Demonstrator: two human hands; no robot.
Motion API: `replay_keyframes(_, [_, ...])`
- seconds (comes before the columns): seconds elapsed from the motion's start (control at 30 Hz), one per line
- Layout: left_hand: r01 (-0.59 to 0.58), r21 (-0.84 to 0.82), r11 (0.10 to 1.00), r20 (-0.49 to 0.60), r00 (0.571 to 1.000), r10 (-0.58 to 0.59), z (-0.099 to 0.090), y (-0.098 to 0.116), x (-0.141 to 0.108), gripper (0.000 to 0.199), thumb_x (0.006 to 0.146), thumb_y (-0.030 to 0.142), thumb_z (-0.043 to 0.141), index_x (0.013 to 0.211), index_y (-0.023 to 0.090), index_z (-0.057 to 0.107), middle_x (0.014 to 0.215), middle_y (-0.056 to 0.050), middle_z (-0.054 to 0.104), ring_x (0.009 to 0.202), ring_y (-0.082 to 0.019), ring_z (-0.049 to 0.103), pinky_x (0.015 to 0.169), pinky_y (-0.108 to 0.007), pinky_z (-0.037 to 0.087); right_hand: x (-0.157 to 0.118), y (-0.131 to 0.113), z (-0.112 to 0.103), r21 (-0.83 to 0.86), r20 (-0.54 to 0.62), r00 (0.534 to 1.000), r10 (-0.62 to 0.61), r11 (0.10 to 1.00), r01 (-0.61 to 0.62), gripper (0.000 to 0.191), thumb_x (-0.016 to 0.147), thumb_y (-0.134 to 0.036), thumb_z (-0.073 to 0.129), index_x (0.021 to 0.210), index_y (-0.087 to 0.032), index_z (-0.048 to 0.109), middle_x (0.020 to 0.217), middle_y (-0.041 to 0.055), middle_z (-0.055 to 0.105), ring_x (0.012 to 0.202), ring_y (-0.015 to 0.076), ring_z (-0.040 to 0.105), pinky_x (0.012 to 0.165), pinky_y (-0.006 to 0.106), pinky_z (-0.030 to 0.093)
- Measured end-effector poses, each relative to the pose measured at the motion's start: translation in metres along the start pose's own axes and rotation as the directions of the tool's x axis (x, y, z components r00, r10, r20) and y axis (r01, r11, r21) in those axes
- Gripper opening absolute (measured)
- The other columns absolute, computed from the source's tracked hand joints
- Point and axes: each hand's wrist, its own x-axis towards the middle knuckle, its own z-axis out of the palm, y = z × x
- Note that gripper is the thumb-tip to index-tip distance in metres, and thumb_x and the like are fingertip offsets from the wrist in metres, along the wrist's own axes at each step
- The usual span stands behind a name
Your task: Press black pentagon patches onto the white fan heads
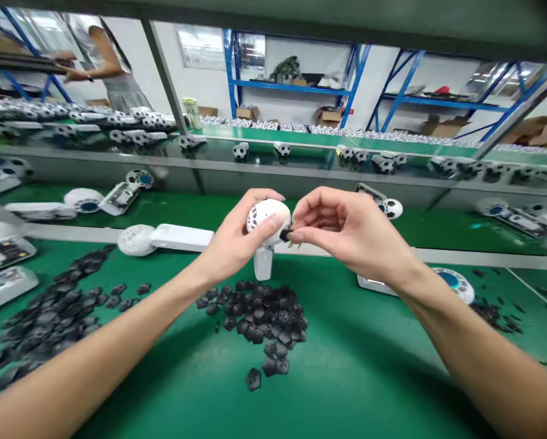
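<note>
My left hand (236,235) is closed round the round head of a white handheld fan (273,209), whose handle points down over the bench. Between the thumb and fingers of my right hand (346,225) is a small black pentagon piece (285,235), pressed against or right beside the fan head's right edge. Just below the fan lies a pile of black pentagon pieces (273,314) on the green mat. To the left, another white fan (177,238) rests on its side, partly behind my left hand.
A larger heap of black pieces (53,317) spreads at the left. Open fan housings (3,268) lie at the left edge; a white part (456,285) lies beyond my right forearm. Behind runs a green conveyor (218,210) carrying fans. A person (103,61) stands at the far left.
</note>
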Motion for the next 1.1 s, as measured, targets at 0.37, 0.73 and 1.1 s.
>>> replay_keyframes(0.37, [-0.004,-0.04,0.999,-0.089,0.996,0.0,0.007,-0.003,-0.001,0.061,0.071,0.048,0.097,0.114,0.022,0.062,0.097,-0.002,0.068,0.074,-0.016,0.066,0.058,-0.022,0.053,-0.003,0.007,0.013,0.179,-0.125,0.988,0.088,0.982,-0.065,0.024,0.08,-0.013,0.084,0.084,-0.021,0.062,0.084,0.0008,0.079,0.081,0.0182,0.079,0.072,0.024,0.065])
replay_keyframes(0.73, [-0.176,0.03,0.984,-0.139,0.974,0.178,0.007,-0.009,-0.003,0.046,0.079,0.042,0.092,0.109,0.02,0.065,0.097,-0.003,0.07,0.074,-0.015,0.068,0.059,-0.023,0.054,-0.009,-0.025,-0.006,0.123,0.062,0.983,0.171,0.977,-0.177,0.012,0.096,-0.013,0.067,0.105,-0.02,0.069,0.086,0.0023,0.083,0.089,0.0206,0.082,0.077,0.027,0.067])
replay_keyframes(1.1, [-0.163,0.0,0.987,-0.21,0.965,0.159,0.014,-0.014,-0.003,0.043,0.083,0.046,0.088,0.11,0.019,0.065,0.095,-0.006,0.071,0.074,-0.019,0.069,0.062,-0.029,0.055,-0.011,-0.005,-0.013,-0.438,0.124,0.913,0.388,0.847,-0.301,0.01,0.099,-0.021,0.069,0.102,-0.022,0.079,0.082,0.0002,0.083,0.08,0.0216,0.08,0.068,0.03,0.055])
